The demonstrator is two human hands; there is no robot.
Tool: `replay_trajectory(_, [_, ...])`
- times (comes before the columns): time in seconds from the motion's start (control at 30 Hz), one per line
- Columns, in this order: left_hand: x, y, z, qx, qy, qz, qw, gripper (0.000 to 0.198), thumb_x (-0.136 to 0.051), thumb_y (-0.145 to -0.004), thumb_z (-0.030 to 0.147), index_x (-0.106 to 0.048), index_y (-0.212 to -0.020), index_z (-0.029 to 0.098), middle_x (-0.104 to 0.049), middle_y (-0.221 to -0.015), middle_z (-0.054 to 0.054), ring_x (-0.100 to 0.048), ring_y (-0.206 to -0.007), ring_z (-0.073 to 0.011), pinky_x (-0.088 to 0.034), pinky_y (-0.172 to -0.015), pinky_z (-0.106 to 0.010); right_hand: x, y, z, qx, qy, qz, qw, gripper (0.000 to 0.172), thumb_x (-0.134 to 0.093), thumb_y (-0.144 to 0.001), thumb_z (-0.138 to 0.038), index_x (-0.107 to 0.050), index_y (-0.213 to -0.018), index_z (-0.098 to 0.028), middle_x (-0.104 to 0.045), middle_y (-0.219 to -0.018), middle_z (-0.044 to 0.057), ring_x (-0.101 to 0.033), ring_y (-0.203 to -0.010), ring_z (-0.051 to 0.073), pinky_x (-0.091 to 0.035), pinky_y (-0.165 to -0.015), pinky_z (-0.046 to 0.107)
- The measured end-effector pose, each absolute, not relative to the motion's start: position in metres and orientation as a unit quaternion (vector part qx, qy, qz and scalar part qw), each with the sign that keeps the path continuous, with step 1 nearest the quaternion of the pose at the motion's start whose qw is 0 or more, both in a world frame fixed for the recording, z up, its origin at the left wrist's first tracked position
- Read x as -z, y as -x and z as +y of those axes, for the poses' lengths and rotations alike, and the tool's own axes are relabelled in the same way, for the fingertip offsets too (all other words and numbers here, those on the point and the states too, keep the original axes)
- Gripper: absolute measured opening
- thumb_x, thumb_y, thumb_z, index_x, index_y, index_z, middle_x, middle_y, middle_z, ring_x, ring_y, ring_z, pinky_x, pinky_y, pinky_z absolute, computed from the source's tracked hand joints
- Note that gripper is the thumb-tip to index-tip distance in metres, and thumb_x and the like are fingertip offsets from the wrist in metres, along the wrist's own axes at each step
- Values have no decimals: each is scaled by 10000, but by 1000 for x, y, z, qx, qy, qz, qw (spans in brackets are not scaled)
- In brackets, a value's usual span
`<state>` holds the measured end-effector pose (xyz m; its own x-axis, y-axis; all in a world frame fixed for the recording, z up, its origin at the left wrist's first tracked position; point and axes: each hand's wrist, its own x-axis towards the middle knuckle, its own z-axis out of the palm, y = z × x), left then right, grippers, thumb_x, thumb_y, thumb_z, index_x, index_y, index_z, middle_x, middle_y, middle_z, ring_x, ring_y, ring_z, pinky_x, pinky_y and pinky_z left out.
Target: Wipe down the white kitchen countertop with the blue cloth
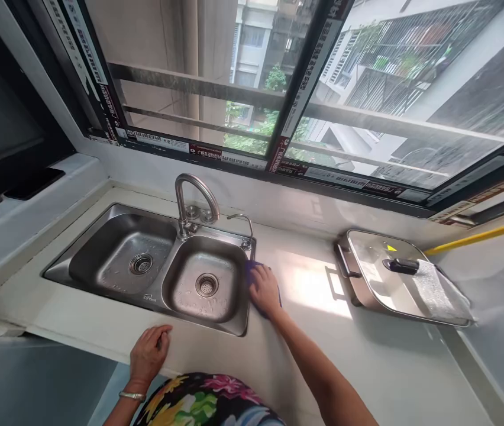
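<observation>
Obs.: right hand [264,290] lies palm down on a blue cloth [251,267], fingers spread and flat, pressing rather than clenched around it. The cloth sits on the white countertop [367,355], touching the right rim of the double sink [199,322]. Only its far-left corner and a sliver at the right of the hand show; the rest is hidden under the palm.

Left hand [148,352]: palm down on the near edge of the countertop in front of the sink, fingers loosely bent, holding nothing. It reads as a brace. Bracelet [131,395] on that wrist.

Surroundings: tall faucet [190,195] and small tap [245,228] at the far side of the sink. A lidded pan [394,278] stands well to the right, apart from the hand. Bright sun patch on the counter between hand and pan.

Judgement on the wipe in hand:
- Keep the palm flat so the whole cloth bears on the surface, not just the fingertips.
- Run strokes along the rim seam, where water probably collects, and overlap them.
- Push drips leftward into the basin rather than out across the dry counter.
- Bunching would cut contact; re-spread the cloth if a corner folds.
- Keep the left hand planted so the reach stays steady.
</observation>
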<state>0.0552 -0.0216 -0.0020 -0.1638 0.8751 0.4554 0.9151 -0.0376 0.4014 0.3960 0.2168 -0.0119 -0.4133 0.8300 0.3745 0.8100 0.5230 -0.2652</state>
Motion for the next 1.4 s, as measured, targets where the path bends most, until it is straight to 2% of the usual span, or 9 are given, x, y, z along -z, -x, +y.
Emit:
replay_trajectory(0.13, [5,-54,-20,325,637,-699,20,232,-469,-956,237,-700,-975,228,-765,-903,-5,-699,-806,-167,-538,-806,-303,10,-412,158,-71,412,-877,236,483,-506,-836,-209,-584,-1312,-198,-527,-1442,97,-340,-1446,317,-299,-1224,579])
replay_trajectory(0.3, [3,-52,-19,308,627,-715,-14,252,-462,-936,251,-714,-948,241,-773,-890,5,-712,-803,-165,-547,-788,-291,9,-469,110,-114,368,-898,211,546,-492,-853,-195,-518,-1398,-225,-478,-1508,73,-316,-1475,306,-340,-1209,589])
replay_trajectory(0.53, [0,-53,-19,301,642,-705,30,236,-475,-953,241,-710,-963,233,-764,-874,5,-694,-770,-156,-527,-764,-278,24,-569,107,-35,542,-809,227,494,-430,-937,-275,-474,-1429,-243,-451,-1521,83,-311,-1473,316,-341,-1192,595])
replay_trajectory(0.73, [-2,-51,-15,297,670,-678,54,205,-493,-959,218,-695,-992,236,-763,-902,-5,-692,-770,-154,-519,-751,-266,24,-586,158,36,694,-685,220,504,-357,-937,-359,-496,-1396,-206,-473,-1487,105,-341,-1427,311,-335,-1175,546])
replay_trajectory(0.93, [-7,-52,-10,289,674,-678,57,197,-486,-961,211,-676,-1001,240,-759,-904,-12,-689,-739,-155,-524,-717,-267,19,-581,234,83,797,-562,205,548,-362,-904,-338,-527,-1393,-153,-536,-1407,164,-409,-1342,354,-363,-1115,543])
replay_trajectory(1.1, [-9,-53,-7,286,677,-676,60,197,-479,-949,214,-669,-985,253,-758,-880,5,-694,-718,-144,-535,-710,-256,24,-572,290,91,819,-529,205,560,-389,-897,-315,-500,-1420,-145,-488,-1459,175,-305,-1422,355,-334,-1126,575])
replay_trajectory(1.2, [-11,-54,-7,281,669,-687,48,190,-482,-943,220,-665,-984,253,-758,-878,5,-704,-730,-142,-548,-718,-252,29,-556,324,98,817,-521,226,593,-389,-897,-330,-469,-1451,-133,-433,-1499,190,-292,-1419,384,-339,-1110,604])
replay_trajectory(1.4, [-10,-54,-11,281,649,-707,13,194,-492,-932,207,-665,-992,273,-769,-887,-7,-727,-775,-171,-585,-756,-289,32,-489,379,74,758,-587,275,620,-418,-874,-281,-473,-1467,-109,-443,-1500,206,-276,-1425,421,-266,-1141,658])
